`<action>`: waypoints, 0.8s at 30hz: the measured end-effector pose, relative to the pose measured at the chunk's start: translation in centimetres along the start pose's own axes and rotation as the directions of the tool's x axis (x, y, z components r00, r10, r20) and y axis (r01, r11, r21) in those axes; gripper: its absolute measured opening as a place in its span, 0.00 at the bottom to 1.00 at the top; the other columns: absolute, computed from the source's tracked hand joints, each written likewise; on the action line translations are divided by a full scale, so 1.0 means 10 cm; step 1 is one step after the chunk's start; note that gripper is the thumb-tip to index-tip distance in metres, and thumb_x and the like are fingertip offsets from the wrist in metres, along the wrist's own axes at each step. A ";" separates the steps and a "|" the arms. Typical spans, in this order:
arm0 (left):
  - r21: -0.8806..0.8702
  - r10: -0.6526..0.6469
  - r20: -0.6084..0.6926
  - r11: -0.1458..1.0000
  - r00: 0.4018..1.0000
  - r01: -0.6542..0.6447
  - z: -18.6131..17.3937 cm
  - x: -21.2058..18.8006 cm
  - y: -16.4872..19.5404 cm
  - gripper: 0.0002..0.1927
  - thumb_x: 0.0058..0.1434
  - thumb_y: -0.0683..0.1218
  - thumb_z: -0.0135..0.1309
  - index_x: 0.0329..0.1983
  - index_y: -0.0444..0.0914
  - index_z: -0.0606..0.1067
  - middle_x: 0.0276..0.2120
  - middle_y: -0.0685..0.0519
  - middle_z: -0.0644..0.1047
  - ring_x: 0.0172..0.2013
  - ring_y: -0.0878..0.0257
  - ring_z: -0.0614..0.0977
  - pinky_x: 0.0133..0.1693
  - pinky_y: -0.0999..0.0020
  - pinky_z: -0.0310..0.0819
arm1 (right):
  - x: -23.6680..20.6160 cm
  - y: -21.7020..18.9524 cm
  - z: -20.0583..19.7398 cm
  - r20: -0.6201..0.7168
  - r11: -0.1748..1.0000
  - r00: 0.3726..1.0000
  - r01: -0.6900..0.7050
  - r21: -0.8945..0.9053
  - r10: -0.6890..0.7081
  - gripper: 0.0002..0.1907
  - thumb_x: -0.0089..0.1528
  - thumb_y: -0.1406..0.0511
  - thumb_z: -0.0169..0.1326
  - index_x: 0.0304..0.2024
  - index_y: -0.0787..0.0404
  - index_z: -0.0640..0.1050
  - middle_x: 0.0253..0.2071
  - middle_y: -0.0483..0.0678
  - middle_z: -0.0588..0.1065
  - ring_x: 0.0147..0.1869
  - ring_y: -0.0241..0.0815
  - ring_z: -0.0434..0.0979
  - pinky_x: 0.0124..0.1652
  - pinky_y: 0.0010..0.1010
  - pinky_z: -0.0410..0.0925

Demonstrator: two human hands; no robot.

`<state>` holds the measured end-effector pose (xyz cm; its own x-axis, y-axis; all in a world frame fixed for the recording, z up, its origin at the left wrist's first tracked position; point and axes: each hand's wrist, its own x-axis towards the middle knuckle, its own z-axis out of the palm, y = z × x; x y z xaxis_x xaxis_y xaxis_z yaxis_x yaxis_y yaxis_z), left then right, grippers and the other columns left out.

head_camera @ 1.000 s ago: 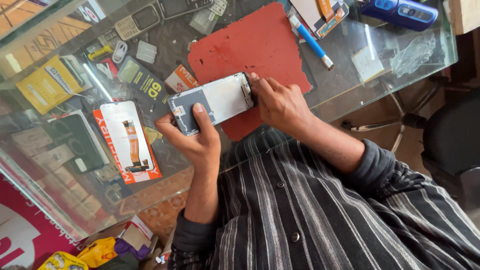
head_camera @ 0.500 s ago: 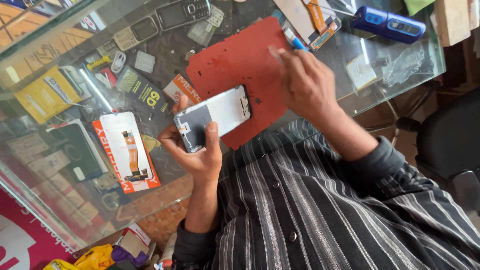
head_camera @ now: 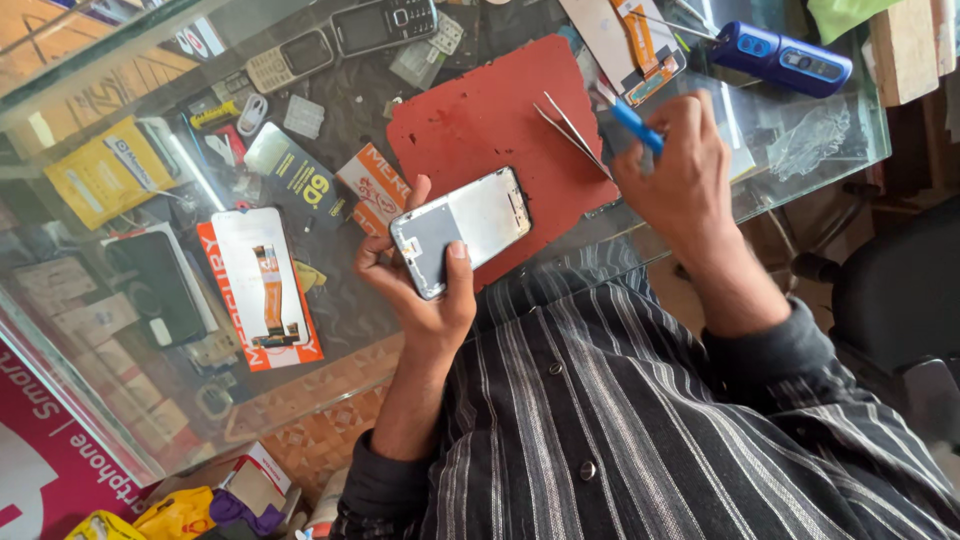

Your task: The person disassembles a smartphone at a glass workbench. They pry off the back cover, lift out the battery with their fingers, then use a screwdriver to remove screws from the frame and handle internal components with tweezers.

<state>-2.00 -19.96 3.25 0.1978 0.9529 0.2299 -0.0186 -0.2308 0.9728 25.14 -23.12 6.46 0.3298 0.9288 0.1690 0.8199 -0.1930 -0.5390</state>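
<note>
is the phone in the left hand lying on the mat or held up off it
Held up. The left hand grips the grey, backless phone by its edges, thumb on one side, fingers on the other, above the red mat.

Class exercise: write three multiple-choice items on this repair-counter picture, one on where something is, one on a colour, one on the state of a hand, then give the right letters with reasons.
1. Where does the red mat lie?
A. on the glass counter
B. on the floor
C. on the person's lap

2. What colour is the handle of the tool in the right hand?
A. yellow
B. blue
C. green

3. What is the left hand doing?
A. resting flat and empty
B. gripping a phone frame
C. holding tweezers

Answers: 1 A, the mat lies flat on the glass top. 2 B, a blue handle pokes above the fingers. 3 B, fingers and thumb wrap the frame's edges.
</note>
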 end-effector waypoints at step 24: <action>0.023 -0.018 -0.014 1.000 1.000 0.018 0.06 -0.04 0.17 0.26 0.72 0.34 0.47 0.69 0.28 0.52 0.65 0.30 0.68 0.63 0.46 0.75 0.64 0.57 0.73 | -0.79 -0.66 0.11 0.332 0.995 0.938 0.095 0.020 -0.097 0.29 0.60 0.73 0.55 0.65 0.63 0.73 0.28 0.51 0.70 0.25 0.53 0.73 0.25 0.44 0.67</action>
<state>-1.53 -20.87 4.83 0.1841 0.9595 0.2131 0.0078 -0.2182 0.9759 16.66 -28.86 7.77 0.0750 0.9952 -0.0632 0.8380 -0.0973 -0.5370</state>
